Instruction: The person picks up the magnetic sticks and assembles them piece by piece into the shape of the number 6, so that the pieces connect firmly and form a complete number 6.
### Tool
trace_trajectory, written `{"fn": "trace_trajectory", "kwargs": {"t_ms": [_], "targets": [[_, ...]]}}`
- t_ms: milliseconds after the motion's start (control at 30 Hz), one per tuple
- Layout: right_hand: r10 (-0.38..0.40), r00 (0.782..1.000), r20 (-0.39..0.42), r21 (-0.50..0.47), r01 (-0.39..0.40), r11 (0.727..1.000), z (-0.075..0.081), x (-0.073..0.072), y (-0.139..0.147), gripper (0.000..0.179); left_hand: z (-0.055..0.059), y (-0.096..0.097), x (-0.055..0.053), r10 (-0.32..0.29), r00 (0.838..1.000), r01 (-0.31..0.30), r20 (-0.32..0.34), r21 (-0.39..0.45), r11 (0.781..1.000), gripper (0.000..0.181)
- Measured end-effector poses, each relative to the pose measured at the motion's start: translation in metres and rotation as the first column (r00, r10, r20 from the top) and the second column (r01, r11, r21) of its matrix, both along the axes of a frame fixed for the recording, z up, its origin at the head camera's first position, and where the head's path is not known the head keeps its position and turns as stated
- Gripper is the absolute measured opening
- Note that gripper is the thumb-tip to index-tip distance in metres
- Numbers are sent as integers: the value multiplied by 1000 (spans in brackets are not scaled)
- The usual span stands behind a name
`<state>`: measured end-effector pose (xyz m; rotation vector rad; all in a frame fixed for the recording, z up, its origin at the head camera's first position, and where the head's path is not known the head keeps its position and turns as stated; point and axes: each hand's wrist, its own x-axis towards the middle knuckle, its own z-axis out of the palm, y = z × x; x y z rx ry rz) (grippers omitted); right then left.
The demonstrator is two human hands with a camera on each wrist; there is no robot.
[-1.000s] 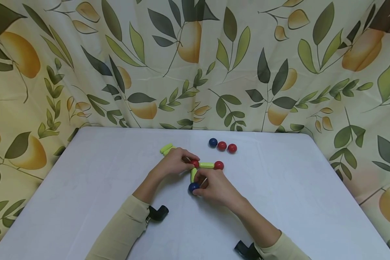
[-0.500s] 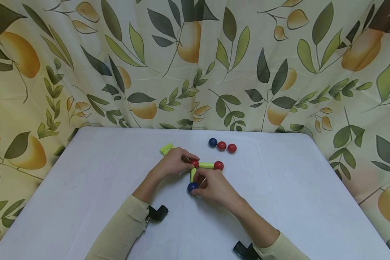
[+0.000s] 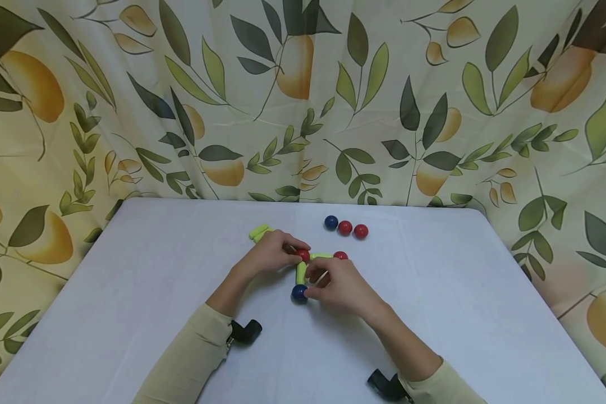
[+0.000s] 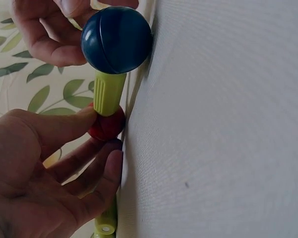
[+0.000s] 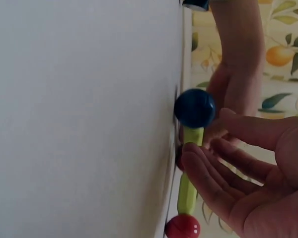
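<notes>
My left hand (image 3: 272, 251) pinches a red ball (image 3: 303, 256) between thumb and fingers. From that ball a yellow-green rod (image 3: 301, 273) runs toward the near side and ends at a blue ball (image 4: 120, 39). A second yellow-green rod (image 3: 321, 255) leads right to another red ball (image 5: 184, 227), so the joined pieces form a corner on the table. Beside the blue ball is my right hand (image 3: 340, 286), its fingers loosely bent. In the right wrist view its thumb (image 5: 258, 130) stands a little apart from the blue ball, with nothing held.
Farther back on the white table (image 3: 146, 292) lie a loose blue ball (image 3: 331, 223) and two red balls (image 3: 353, 229) in a row. Yellow-green rods (image 3: 258, 231) show partly behind my left hand. A leaf-and-fruit patterned curtain (image 3: 262, 129) hangs behind the table.
My right hand has let go of the blue ball and drawn slightly right, now covering part of the right-hand rod and red ball. My left hand has stayed in place.
</notes>
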<state>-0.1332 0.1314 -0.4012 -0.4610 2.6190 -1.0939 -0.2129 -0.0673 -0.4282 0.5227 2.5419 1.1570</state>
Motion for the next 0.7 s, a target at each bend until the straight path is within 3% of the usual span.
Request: {"fn": "trace_trajectory", "kwargs": {"t_ms": [267,567,700], "targets": [[-64,996,-70,16,65,998,6,-13,21,29,1,0,0,-1,1000,1,-3,-5,1000,29],[-166,977,-131,-40,162,986,6,-24,40,31,0,1,1,14,1000,-14,4,-6,1000,30],[-213,970,-114,-42,210,977,2,-30,47,35,0,1,1,16,1000,-16,7,-6,1000,31]]}}
